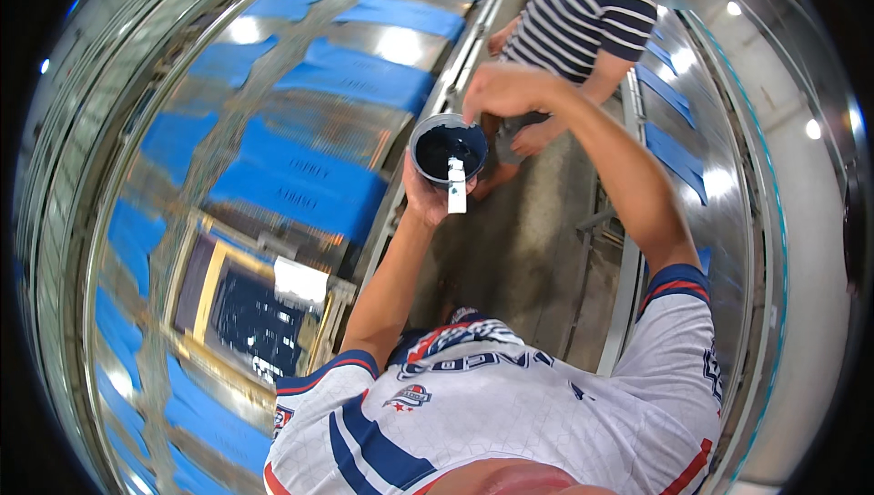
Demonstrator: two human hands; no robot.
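Note:
A round dark tub with dark liquid or paste inside is held up in front of me. My left hand is wrapped around its near left side. A flat white strip leans out of the tub over its near rim. At the tub's far right rim, my right hand is bent downward with its fingers drawn together. Whether those fingers pinch the rim or something small, I cannot make out.
A long table on the left bears several blue fabric pieces and a framed printing screen with a white piece on it. A person in a striped shirt stands ahead in the aisle. Another table runs along the right.

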